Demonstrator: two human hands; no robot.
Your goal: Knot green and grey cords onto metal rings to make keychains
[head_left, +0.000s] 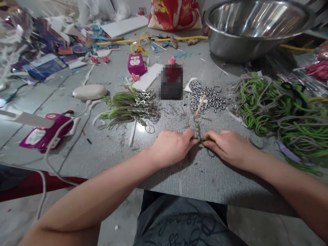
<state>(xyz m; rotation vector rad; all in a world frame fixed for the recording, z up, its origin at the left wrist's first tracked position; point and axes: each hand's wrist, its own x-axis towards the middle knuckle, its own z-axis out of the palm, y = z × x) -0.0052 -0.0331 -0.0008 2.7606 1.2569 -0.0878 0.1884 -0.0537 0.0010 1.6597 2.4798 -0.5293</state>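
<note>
A short green-and-grey braided cord (196,130) set with small metal rings lies before me, its top held at a key ring beside an upright wooden stick (200,105). My left hand (170,147) is closed in a pinch at the braid's lower left. On the other side, my right hand (228,145) pinches a green cord strand, thumb against fingers. A loose cord end curls under the right fingertips. Just beyond the stick is a heap of small metal rings (208,97). Left of it lies a bundle of similar braided cords (125,106) with key rings.
Loose green and grey cords (263,106) are piled at right. Behind them stands a large steel bowl (246,48). Purple power sockets (136,64), a white adapter (89,92) and a cable occupy the left. Scraps (43,41) heap at far left; a red bag (175,13) is behind.
</note>
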